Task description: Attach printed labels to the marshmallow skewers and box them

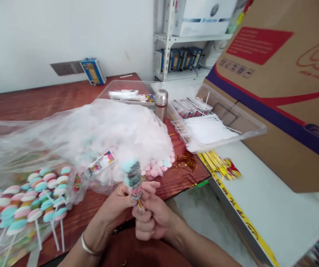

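Upright in front of me is a marshmallow lollipop (134, 180) in a clear printed wrapper, pale blue at its blurred top. My left hand (120, 198) pinches the wrapper from the left side. Wrapped round the lower end is my right hand (150, 215), its fingers curled, so the stick is hidden. Just behind lies a large clear plastic bag (126, 122) with loose pink and blue marshmallows (154, 170) at its edge. A flat printed wrapper (101, 163) rests on the bag. To the left are several striped marshmallow lollipops (23, 207) on white sticks.
Behind the bag stands a steel flask (161, 104). A clear bin (254, 128) holds white sticks and packets. Gold twist ties (217, 163) lie near it. A big cardboard box (273, 92) leans in at the right. A shelf (170, 40) stands at the back.
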Action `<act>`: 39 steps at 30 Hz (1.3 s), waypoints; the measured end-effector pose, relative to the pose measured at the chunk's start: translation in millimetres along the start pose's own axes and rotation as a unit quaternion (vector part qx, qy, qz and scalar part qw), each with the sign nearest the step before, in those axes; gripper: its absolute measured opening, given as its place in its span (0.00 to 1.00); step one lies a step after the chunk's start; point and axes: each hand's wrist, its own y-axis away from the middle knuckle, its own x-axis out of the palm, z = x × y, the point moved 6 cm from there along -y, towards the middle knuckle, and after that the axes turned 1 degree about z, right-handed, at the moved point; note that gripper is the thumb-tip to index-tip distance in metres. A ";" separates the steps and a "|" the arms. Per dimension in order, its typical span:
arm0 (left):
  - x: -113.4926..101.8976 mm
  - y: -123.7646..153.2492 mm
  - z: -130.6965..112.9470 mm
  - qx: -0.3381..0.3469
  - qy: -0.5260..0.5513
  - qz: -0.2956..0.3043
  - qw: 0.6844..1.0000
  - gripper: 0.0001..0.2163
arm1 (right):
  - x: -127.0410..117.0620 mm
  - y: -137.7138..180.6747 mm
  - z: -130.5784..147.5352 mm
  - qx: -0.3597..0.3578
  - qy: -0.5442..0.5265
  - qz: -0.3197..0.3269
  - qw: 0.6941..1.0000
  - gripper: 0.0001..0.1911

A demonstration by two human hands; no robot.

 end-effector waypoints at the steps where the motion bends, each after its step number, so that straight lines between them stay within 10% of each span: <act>1: 1.7 -1.1 1.3 -0.002 0.000 0.002 1.000 0.13 | -3.7 3.6 -0.8 -0.001 0.018 -0.012 1.000 0.25; 6: -14.0 2.3 -16.7 0.096 -0.092 -0.141 0.981 0.10 | -59.6 47.3 21.7 -0.068 0.159 -0.212 0.962 0.13; 8: -25.3 8.2 -27.8 0.128 -0.166 -0.188 0.960 0.08 | -93.8 86.0 48.7 -0.091 0.440 -0.423 0.787 0.09; 10: -31.6 11.5 -32.4 0.129 -0.250 -0.192 0.940 0.08 | -114.5 110.0 62.5 -0.024 0.616 -0.487 0.619 0.08; 13: -29.5 11.9 -29.8 0.127 -0.343 -0.156 0.917 0.09 | -135.8 120.3 69.9 0.061 0.726 -0.483 0.486 0.06; 21: -6.2 10.7 -31.6 0.164 -0.508 -0.109 0.838 0.08 | -138.7 98.8 74.6 0.073 0.776 -0.462 0.423 0.08; 28: 38.3 14.4 -34.2 0.245 -0.748 -0.054 0.614 0.12 | -71.5 92.7 105.0 -0.122 0.813 -0.477 0.311 0.14; 32: 54.6 14.5 -27.9 0.258 -0.784 -0.046 0.562 0.10 | -27.4 65.4 104.5 -0.203 0.826 -0.392 0.352 0.11; 39: 37.7 23.8 -31.5 0.310 -0.731 -0.143 0.591 0.17 | 5.7 37.9 76.8 -0.309 0.780 -0.327 0.436 0.06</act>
